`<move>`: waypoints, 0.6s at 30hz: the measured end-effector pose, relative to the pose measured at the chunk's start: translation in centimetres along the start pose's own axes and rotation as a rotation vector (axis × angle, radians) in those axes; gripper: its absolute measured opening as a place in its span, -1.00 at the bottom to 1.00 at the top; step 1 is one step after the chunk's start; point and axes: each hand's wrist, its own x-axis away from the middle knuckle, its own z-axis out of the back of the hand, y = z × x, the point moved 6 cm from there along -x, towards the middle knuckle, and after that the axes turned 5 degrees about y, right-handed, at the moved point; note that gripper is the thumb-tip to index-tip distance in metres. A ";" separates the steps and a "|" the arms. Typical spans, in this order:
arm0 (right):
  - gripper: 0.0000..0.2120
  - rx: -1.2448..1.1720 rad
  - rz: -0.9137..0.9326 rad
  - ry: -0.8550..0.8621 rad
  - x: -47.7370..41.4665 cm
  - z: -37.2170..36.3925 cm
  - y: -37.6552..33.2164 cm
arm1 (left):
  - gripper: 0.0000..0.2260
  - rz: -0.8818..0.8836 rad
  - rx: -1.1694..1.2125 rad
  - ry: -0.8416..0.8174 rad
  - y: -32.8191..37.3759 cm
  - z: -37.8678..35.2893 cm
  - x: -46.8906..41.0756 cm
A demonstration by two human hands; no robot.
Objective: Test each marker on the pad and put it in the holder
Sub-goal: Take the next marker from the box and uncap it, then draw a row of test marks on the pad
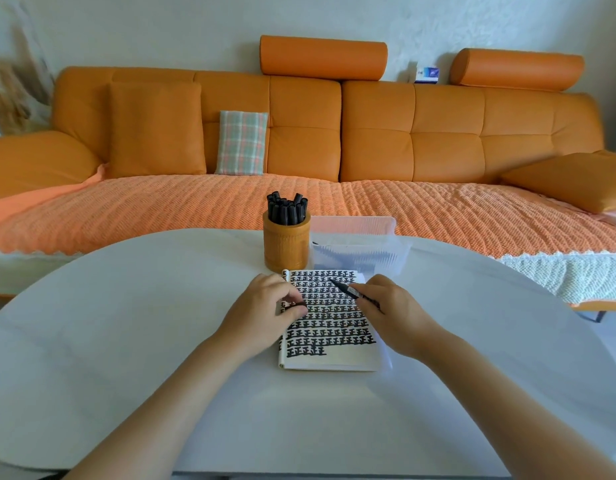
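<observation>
A white pad (334,358) covered in rows of black marks lies on the table in front of me. My right hand (389,310) grips a black marker (346,289), uncapped, its tip pointing up-left over the pad's top rows. My left hand (265,306) rests on the pad's left edge and pinches a small black piece, probably the marker's cap (296,305). Just behind the pad stands an orange cylindrical holder (286,247) packed with several black markers (287,209).
A clear plastic box (358,244) sits right of the holder, behind the pad. The white oval table (126,341) spreads wide on both sides. Beyond it stands an orange sofa (368,140) with cushions.
</observation>
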 end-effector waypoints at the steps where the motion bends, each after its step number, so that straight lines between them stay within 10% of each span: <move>1: -0.79 -0.008 -0.006 0.006 0.0 0.0 0.1 | -0.89 0.005 -0.006 -0.009 0.0 -0.3 0.0; 18: -0.51 -0.573 -0.204 0.041 2.0 0.8 -0.8 | -0.84 -0.323 0.031 -0.013 4.6 1.1 4.3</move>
